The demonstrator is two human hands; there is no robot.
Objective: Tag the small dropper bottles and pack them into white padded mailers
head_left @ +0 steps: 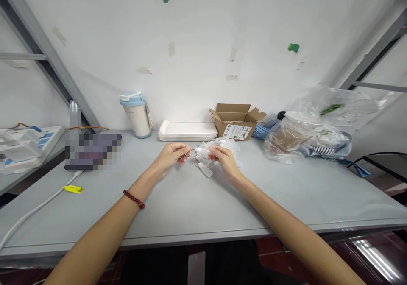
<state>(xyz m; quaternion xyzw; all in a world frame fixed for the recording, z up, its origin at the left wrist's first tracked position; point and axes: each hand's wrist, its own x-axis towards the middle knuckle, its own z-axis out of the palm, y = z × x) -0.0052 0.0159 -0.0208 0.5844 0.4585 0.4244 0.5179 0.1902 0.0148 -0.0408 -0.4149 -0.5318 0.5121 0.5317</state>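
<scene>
Above the middle of the grey table, my left hand pinches a thin clear end of a small white plastic piece. My right hand grips the other side of that piece between thumb and fingers. Its exact kind is too small to make out. Just below the fingers lies a similar translucent white piece with a thin cord. Behind my right hand a loose pile of such white pieces is partly hidden. A dark red bead bracelet circles my left wrist.
Along the wall stand a cream tumbler with blue lid, a stack of white trays and an open cardboard box. Plastic bags sit at right. A pixelated dark device with a white cable is at left.
</scene>
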